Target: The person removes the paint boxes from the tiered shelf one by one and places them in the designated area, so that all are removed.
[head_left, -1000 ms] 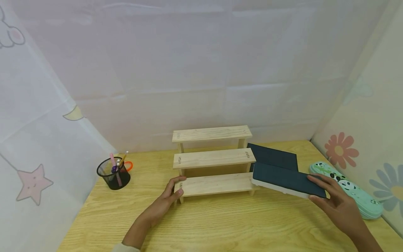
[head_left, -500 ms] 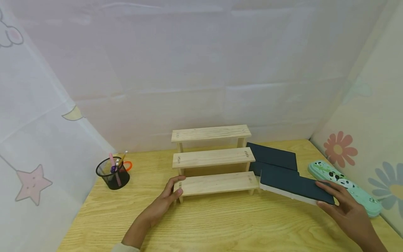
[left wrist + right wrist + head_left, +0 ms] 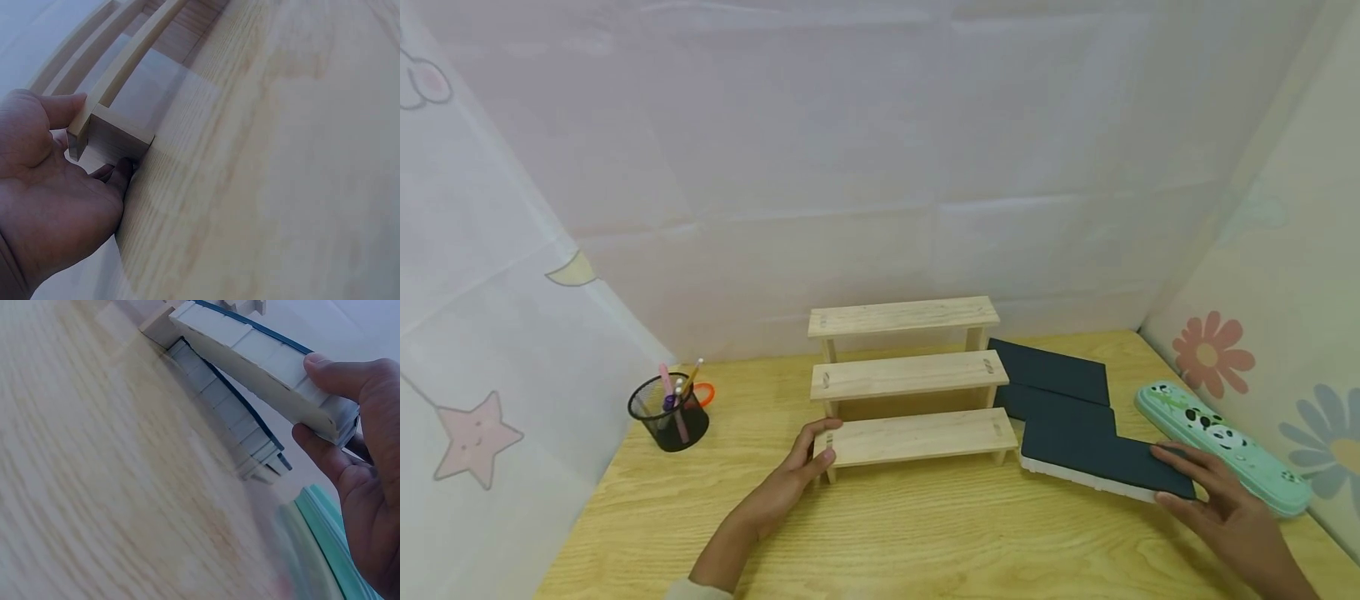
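Note:
A three-step wooden shelf stand (image 3: 917, 437) is on the table. My left hand (image 3: 778, 492) grips the left end of its lowest step; in the left wrist view the thumb lies along the step's edge (image 3: 94, 119). At the right, my right hand (image 3: 1228, 504) pinches the near end of a long slab with a dark navy top and white sides (image 3: 1105, 458). In the right wrist view, the slab's white side (image 3: 256, 369) is tilted above a similar navy-topped piece (image 3: 231, 406) on the table. Dark navy panels (image 3: 1048, 372) extend behind the held slab, beside the stand.
A mint panda pencil case (image 3: 1225, 446) lies at the right, close to my right hand. Toward the left back is a black mesh pen cup (image 3: 673, 417) with pens and a pencil, an orange ring (image 3: 703, 393) beside it. Fabric walls surround the table (image 3: 880, 542).
My right hand has moved right and toward me with the navy-topped slab and lowered it, uncovering more of the dark panels behind. My left hand stays on the stand.

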